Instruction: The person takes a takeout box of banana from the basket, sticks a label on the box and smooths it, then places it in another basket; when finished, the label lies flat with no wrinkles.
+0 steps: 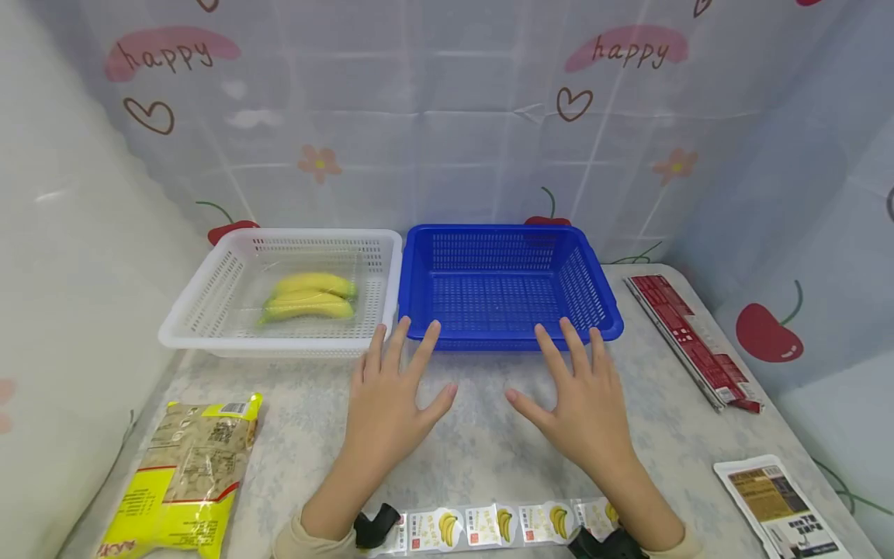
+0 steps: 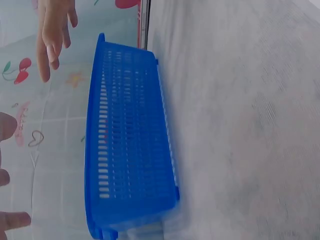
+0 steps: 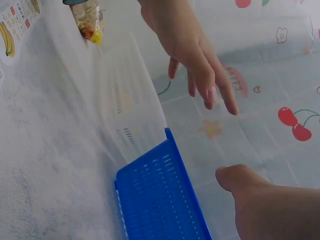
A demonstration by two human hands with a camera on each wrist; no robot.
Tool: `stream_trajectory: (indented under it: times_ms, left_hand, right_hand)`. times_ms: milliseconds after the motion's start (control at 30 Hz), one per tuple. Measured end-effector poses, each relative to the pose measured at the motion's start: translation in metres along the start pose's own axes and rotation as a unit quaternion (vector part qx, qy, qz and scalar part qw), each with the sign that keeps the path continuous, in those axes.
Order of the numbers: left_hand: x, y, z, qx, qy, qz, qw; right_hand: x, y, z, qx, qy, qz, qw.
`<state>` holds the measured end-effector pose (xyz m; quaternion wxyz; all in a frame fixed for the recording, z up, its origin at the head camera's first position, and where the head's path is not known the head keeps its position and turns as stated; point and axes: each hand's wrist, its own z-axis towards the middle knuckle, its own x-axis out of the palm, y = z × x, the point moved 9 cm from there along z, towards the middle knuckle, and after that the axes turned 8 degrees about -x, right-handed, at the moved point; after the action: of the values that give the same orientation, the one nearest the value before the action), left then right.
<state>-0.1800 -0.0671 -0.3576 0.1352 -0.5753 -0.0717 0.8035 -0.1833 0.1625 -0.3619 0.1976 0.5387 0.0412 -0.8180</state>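
Both hands hover over the table with fingers spread and hold nothing. My left hand (image 1: 388, 396) is in front of the place where the two baskets meet, its fingertips overlapping the near rims in the head view. To its right, my right hand (image 1: 583, 404) is before the blue basket (image 1: 489, 341), fingertips over its near rim in that view. The blue basket has nothing in it. Beside it, the white basket (image 1: 202, 334) bears a clear plastic tray (image 1: 244, 299) with yellow bananas (image 1: 310, 295). The right wrist view also shows the left hand (image 3: 187, 50), fingers pointing down.
A strip of banana labels (image 1: 489, 528) lies at the near edge between the forearms. At left is a yellow snack bag (image 1: 185, 473). Red-and-silver long boxes (image 1: 691, 341) lie at right, with a white pouch (image 1: 782, 505) nearer. A printed curtain (image 1: 447, 140) hangs behind.
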Motion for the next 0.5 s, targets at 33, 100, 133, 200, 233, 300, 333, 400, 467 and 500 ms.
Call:
stream_trajectory:
  times_ms: [33, 100, 133, 200, 233, 300, 333, 400, 467, 500]
  left_hand:
    - [-0.003, 0.003, -0.001, 0.001, -0.006, -0.007, 1.0]
    - [-0.009, 0.011, -0.002, 0.001, -0.017, -0.024, 0.9996]
    - [-0.012, 0.015, -0.002, 0.001, -0.022, -0.033, 0.9992]
    - [-0.019, 0.024, -0.003, 0.001, -0.032, -0.046, 0.9984]
    - [-0.023, 0.03, -0.003, 0.001, -0.038, -0.05, 0.9981]
    - [-0.029, 0.043, -0.004, -0.007, -0.047, -0.053, 0.9975]
    - [-0.033, 0.05, -0.004, -0.013, -0.051, -0.053, 0.9972]
    - [-0.04, 0.066, -0.004, -0.034, -0.054, -0.052, 0.9966]
    - [-0.046, 0.083, -0.004, -0.059, -0.055, -0.05, 0.9955]
    - [-0.05, 0.092, -0.004, -0.073, -0.055, -0.05, 0.9946]
  right_hand:
    - [0.0, 0.0, 0.001, 0.001, 0.002, 0.005, 1.0]
    - [0.001, 0.0, 0.002, 0.0, 0.005, 0.016, 0.9999]
    - [0.001, 0.0, 0.003, -0.001, 0.006, 0.023, 0.9997]
    - [0.001, 0.001, 0.005, -0.003, 0.009, 0.039, 0.9992]
    - [0.002, 0.002, 0.006, -0.004, 0.01, 0.046, 0.9989]
    - [0.002, 0.003, 0.008, -0.009, 0.01, 0.055, 0.9984]
    - [0.002, 0.004, 0.01, -0.013, 0.009, 0.059, 0.9981]
    - [0.002, 0.007, 0.014, -0.022, 0.007, 0.067, 0.9975]
    - [0.002, 0.011, 0.018, -0.032, 0.004, 0.079, 0.9964]
    - [0.002, 0.014, 0.021, -0.037, 0.003, 0.088, 0.9954]
